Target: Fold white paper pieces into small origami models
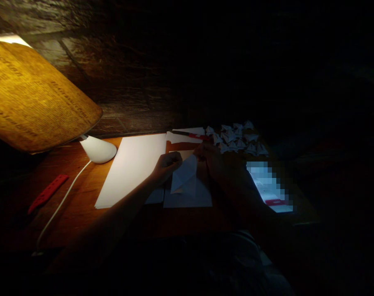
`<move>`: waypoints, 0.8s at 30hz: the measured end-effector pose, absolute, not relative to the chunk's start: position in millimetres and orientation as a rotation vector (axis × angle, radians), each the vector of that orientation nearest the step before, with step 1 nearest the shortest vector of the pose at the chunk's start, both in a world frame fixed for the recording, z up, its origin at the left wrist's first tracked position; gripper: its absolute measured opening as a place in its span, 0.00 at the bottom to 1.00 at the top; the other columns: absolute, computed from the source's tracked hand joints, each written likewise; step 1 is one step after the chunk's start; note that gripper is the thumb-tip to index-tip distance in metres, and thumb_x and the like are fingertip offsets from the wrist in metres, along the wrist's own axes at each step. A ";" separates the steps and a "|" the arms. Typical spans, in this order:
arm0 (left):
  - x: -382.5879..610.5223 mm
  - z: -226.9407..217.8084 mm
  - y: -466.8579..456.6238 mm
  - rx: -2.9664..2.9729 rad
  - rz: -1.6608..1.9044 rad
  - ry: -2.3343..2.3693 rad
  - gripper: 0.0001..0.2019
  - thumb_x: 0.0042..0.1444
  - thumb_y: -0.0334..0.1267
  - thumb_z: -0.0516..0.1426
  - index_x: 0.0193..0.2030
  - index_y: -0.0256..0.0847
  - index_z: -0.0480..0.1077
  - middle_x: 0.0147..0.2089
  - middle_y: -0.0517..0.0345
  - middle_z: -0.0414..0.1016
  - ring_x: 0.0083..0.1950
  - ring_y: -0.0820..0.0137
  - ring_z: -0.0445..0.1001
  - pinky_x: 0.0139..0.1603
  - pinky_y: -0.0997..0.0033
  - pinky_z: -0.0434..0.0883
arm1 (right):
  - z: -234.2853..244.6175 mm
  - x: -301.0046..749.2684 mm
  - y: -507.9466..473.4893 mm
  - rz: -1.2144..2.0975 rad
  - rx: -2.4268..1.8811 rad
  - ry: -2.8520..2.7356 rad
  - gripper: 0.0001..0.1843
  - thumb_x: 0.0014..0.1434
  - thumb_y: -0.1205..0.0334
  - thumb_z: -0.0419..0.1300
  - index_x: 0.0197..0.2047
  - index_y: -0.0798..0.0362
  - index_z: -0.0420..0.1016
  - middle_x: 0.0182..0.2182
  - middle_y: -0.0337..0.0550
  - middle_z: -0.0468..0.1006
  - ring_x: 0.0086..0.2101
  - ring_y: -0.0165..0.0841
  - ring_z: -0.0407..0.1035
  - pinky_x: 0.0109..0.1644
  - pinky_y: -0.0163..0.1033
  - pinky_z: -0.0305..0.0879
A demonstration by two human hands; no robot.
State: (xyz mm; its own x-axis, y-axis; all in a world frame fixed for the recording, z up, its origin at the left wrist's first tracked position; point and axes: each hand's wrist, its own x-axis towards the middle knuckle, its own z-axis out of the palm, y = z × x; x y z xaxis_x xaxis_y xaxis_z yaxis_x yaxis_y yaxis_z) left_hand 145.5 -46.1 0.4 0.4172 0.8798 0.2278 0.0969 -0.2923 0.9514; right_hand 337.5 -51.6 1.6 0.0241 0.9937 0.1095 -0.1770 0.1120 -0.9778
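Note:
Between my two hands is a partly folded sheet of paper (188, 176), held tilted above the table with a crease running across it. My left hand (167, 164) pinches its upper left edge, fingers curled. At its top right corner my right hand (209, 155) grips it too, though that hand is dim and its fingers are partly in shadow. Beneath lies a flat white sheet (203, 199). A large stack of white paper (137, 164) rests to the left, close to my left forearm.
A lamp (45, 94) with a printed shade stands at the left, its white cord (63, 199) trailing forward. Nearby lies a red-handled tool (49, 191). Behind my hands are a red and black knife-like tool (189, 135) and several folded paper pieces (236, 137). A lit screen (270, 187) lies right.

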 end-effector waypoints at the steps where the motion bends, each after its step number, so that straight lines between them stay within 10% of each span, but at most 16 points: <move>1: 145.2 0.5 -46.2 1.688 0.993 0.857 0.12 0.52 0.43 0.61 0.25 0.39 0.66 0.25 0.62 0.61 0.27 0.73 0.60 0.29 0.72 0.55 | 1.9 337.8 -51.5 1.198 -1.003 -1.112 0.14 0.48 0.56 0.64 0.18 0.50 0.65 0.19 0.33 0.66 0.24 0.28 0.59 0.31 0.36 0.56; 24: 147.3 2.5 -49.0 1.765 0.968 0.875 0.14 0.55 0.45 0.61 0.25 0.39 0.67 0.24 0.63 0.63 0.26 0.75 0.60 0.26 0.75 0.58 | 8.9 333.3 -59.7 1.342 -1.054 -1.216 0.22 0.40 0.46 0.75 0.20 0.52 0.71 0.18 0.34 0.69 0.21 0.27 0.63 0.24 0.34 0.58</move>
